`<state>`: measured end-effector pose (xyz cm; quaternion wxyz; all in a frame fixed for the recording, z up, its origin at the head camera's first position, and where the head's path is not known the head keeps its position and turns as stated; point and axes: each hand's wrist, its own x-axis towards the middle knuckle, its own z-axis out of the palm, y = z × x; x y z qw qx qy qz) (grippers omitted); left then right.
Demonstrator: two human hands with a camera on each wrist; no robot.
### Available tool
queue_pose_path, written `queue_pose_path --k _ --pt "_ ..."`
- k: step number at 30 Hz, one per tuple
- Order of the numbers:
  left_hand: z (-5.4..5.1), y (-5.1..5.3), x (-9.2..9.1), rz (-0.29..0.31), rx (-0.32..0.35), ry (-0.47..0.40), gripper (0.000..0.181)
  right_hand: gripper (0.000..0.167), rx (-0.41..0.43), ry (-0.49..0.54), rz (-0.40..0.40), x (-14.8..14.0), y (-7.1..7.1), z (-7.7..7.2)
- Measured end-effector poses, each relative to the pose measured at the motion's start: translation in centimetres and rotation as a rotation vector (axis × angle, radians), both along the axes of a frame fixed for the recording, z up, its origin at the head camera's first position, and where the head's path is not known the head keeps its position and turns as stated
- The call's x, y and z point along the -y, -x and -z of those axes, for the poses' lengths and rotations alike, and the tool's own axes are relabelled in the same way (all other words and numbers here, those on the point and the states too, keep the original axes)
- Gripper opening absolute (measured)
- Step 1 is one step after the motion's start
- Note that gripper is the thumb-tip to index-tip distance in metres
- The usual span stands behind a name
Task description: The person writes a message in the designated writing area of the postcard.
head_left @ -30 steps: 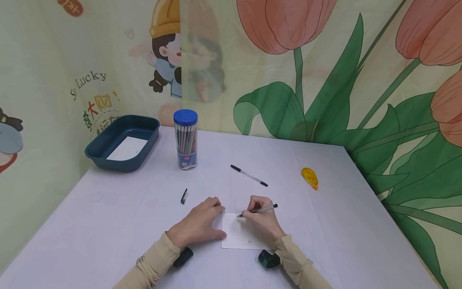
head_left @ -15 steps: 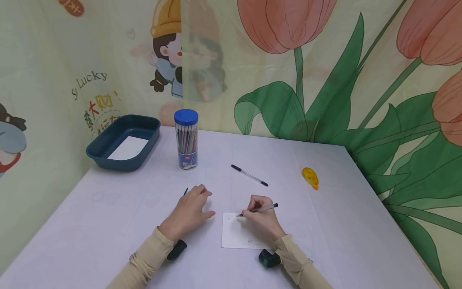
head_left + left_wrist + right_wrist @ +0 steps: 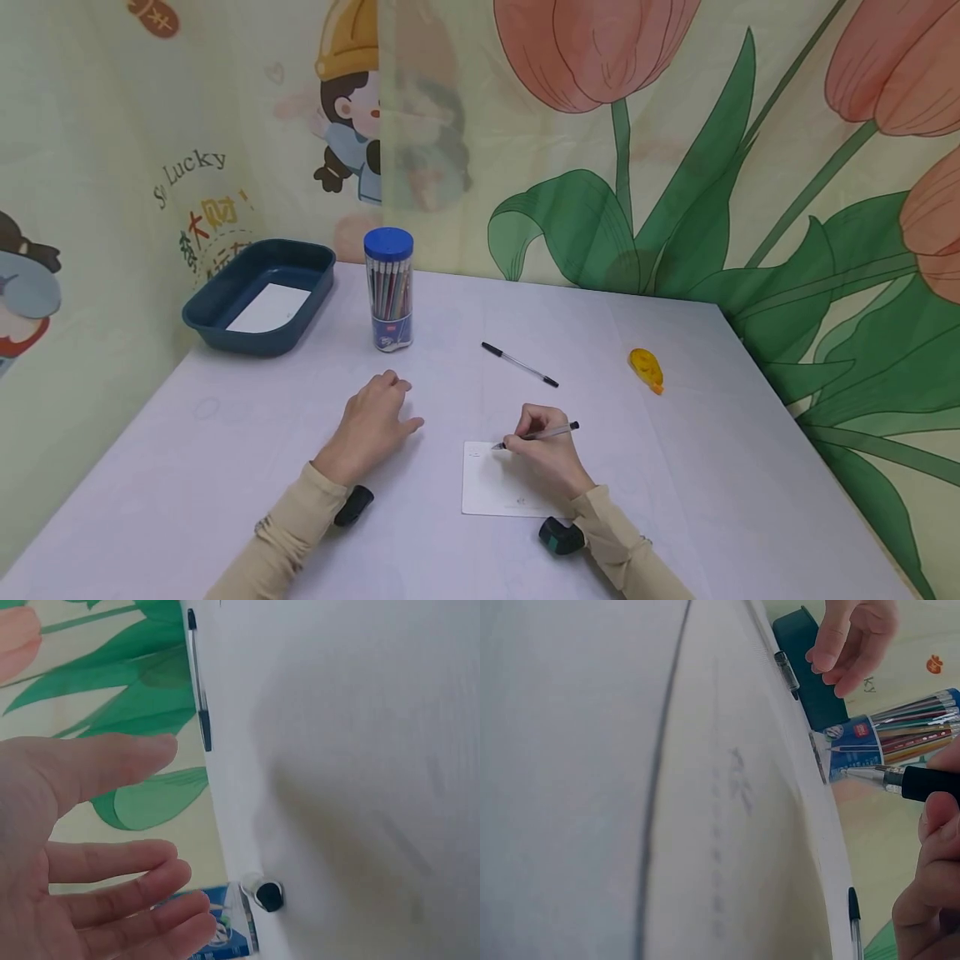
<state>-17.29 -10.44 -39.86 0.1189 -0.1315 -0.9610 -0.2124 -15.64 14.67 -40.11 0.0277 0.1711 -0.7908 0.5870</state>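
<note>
My right hand [image 3: 551,457] pinches a pen [image 3: 553,431] over a white card [image 3: 486,490], its tip near the card's top left. The right wrist view shows the pen's metal tip and black grip [image 3: 922,784] between finger and thumb. Left of the card hovers my left hand [image 3: 367,429], thumb and fingers apart and loosely bent, holding nothing. A small pen cap [image 3: 268,895], clear and black, lies on the table ahead of it in the left wrist view. In the head view this hand hides the cap.
A jar of pencils [image 3: 389,292] with a blue lid stands beyond my left hand. Behind left, a dark teal tray [image 3: 258,343] holds white paper [image 3: 270,308]. Another capped pen [image 3: 519,364] and a yellow correction-tape dispenser [image 3: 646,370] lie farther back.
My left hand has let go of the card's left edge and moved left, coming over the pen cap. My right hand with the pen has barely moved.
</note>
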Motion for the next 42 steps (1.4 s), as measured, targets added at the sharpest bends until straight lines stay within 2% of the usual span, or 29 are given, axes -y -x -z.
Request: queue_pose_path --k 7,15,21,27,35,42 --pt "0.2 0.8 1.2 -0.064 -0.03 0.025 0.032 0.018 0.014 0.005 -0.002 0.0 0.0 -0.1" --pt "0.5 1.2 1.9 -0.122 0.037 0.024 0.03 0.018 0.02 0.013 -0.005 -0.1 0.0 -0.1" --pt "0.5 1.2 2.0 -0.137 0.055 0.026 0.031 0.017 0.023 0.003 0.006 -0.1 -0.1 -0.2" --pt "0.7 1.2 2.3 -0.134 0.087 0.042 0.03 0.018 0.02 -0.009 0.006 -0.2 -0.1 -0.2" --pt "0.8 1.3 2.4 -0.097 0.123 0.052 0.027 0.018 0.035 -0.008 0.012 -0.2 -0.2 -0.2" --pt "0.7 1.4 2.5 -0.071 0.124 0.064 0.013 0.018 0.031 -0.007 0.015 -0.2 -0.3 -0.4"
